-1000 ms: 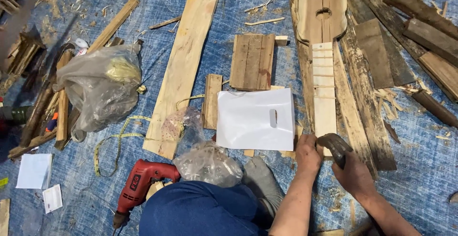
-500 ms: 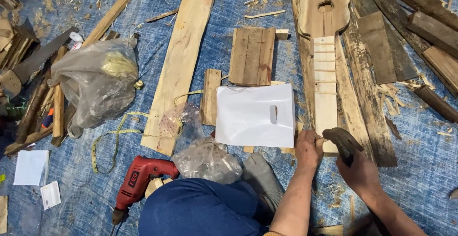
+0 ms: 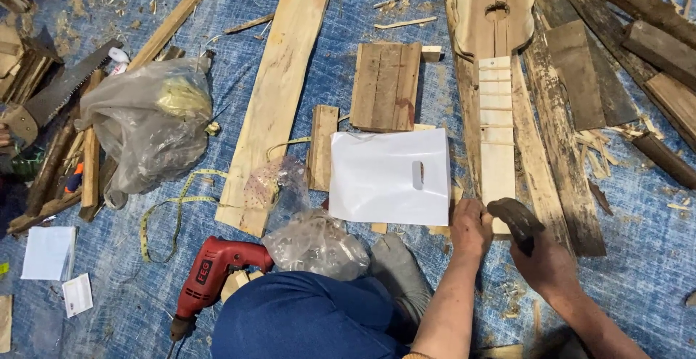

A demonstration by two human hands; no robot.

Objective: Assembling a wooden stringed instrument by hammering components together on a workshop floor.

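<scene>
Right hand (image 3: 545,261) — hammer (image 3: 516,217) — guitar neck (image 3: 496,134)

Pale wooden fretted neck strip (image 3: 496,141) lies flat, lengthwise on the guitar-shaped wooden body (image 3: 493,11). Dark curved hammer head (image 3: 516,217) sits over the strip's near end.
</scene>
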